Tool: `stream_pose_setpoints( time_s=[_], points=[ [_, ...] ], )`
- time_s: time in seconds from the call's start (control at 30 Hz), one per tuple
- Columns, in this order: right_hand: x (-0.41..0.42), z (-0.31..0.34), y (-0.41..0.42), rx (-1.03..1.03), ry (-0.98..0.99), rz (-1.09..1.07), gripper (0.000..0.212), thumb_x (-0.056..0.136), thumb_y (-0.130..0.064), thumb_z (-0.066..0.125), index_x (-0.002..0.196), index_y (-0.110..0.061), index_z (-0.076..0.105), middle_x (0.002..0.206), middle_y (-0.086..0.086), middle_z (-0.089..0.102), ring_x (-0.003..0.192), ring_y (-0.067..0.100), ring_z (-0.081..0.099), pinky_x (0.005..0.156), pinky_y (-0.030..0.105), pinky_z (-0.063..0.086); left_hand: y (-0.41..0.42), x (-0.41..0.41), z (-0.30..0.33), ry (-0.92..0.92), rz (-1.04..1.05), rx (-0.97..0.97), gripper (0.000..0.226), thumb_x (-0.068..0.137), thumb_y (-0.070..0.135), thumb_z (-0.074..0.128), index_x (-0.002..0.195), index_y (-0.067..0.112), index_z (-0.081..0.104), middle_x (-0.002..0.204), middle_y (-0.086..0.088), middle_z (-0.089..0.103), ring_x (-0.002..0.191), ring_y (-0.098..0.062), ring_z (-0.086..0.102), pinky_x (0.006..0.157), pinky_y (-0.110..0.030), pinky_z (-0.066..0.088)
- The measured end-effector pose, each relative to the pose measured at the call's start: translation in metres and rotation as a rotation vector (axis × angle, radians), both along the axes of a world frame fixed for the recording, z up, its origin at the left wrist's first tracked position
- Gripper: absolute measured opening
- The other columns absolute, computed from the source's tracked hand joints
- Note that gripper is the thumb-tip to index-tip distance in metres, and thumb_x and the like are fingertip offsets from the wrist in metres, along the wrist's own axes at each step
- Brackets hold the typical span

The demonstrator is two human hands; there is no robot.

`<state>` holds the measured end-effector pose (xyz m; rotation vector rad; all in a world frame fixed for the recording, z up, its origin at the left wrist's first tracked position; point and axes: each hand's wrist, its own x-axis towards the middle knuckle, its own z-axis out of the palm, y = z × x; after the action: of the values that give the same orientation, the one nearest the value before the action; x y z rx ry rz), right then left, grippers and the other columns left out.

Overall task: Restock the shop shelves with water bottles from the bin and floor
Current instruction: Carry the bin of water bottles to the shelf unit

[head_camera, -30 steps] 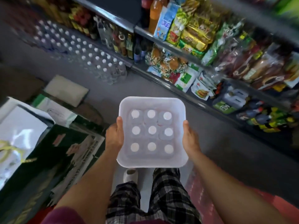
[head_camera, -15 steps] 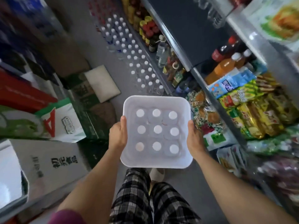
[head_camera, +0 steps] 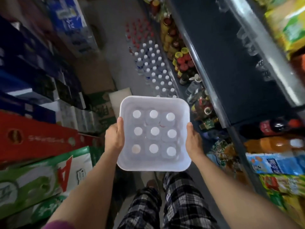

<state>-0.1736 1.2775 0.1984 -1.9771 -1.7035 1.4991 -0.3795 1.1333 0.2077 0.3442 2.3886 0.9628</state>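
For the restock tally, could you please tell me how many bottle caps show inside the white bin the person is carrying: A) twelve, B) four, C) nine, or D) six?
C: the white bin, held by the left hand and the right hand, shows bottle caps in three rows of three, so nine.

The grey concrete floor point(head_camera: 115, 63) carries a block of clear plastic water bottles with white caps point(head_camera: 154, 68) at 12 o'clock. Beyond them stand red-capped bottles point(head_camera: 140, 33). At 11 o'clock lies a flat brown cardboard sheet point(head_camera: 94, 75).
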Motion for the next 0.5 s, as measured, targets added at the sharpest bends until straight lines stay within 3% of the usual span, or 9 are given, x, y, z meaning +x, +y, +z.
stream_pose_setpoints(
  time_s=[0.13,0.23,0.3,0.37,0.5],
  points=[
    [-0.049,0.0,0.05,-0.023,0.039,0.01,0.066,0.098,-0.057,0.024,0.129,-0.008,0.057,0.135,0.018,0.052,0.125,0.03,0.047,0.102,0.036,0.036,0.046,-0.047,0.005,0.021,0.002,-0.024,0.064,0.098,0.056,0.023,0.054,0.015,0.043,0.057,-0.001,0.051,0.053,-0.015,0.048,0.05,-0.026,0.033],
    [-0.078,-0.001,0.087,-0.011,0.045,0.013,0.065,0.098,-0.057,0.024,0.119,-0.009,0.062,0.128,0.018,0.057,0.114,0.028,0.052,0.094,0.032,0.037,0.085,-0.075,0.003,0.021,0.001,-0.028,0.064,0.098,0.056,0.023,0.054,0.015,0.044,0.055,0.0,0.051,0.052,-0.015,0.048,0.05,-0.025,0.032],
    [-0.094,-0.001,0.109,-0.018,0.06,0.003,0.064,0.098,-0.057,0.023,0.117,-0.011,0.063,0.124,0.016,0.059,0.112,0.027,0.053,0.097,0.038,0.04,0.109,-0.09,0.002,0.026,0.004,-0.016,0.062,0.099,0.055,0.024,0.052,0.017,0.041,0.053,0.002,0.048,0.049,-0.012,0.044,0.049,-0.023,0.03],
    [-0.105,-0.001,0.131,-0.003,0.066,-0.011,0.06,0.1,-0.052,0.025,0.117,-0.008,0.062,0.123,0.017,0.06,0.114,0.029,0.053,0.099,0.042,0.041,0.132,-0.103,0.0,0.012,-0.015,-0.022,0.063,0.098,0.056,0.023,0.054,0.016,0.043,0.055,0.001,0.049,0.051,-0.013,0.045,0.05,-0.024,0.031],
    [-0.121,-0.001,0.169,0.013,0.046,-0.024,0.061,0.1,-0.05,0.028,0.123,0.0,0.055,0.122,0.022,0.057,0.115,0.034,0.053,0.095,0.038,0.04,0.176,-0.131,0.002,0.002,-0.071,-0.05,0.067,0.097,0.059,0.019,0.054,0.014,0.044,0.06,-0.004,0.053,0.054,-0.016,0.048,0.051,-0.027,0.033]
  ],
)
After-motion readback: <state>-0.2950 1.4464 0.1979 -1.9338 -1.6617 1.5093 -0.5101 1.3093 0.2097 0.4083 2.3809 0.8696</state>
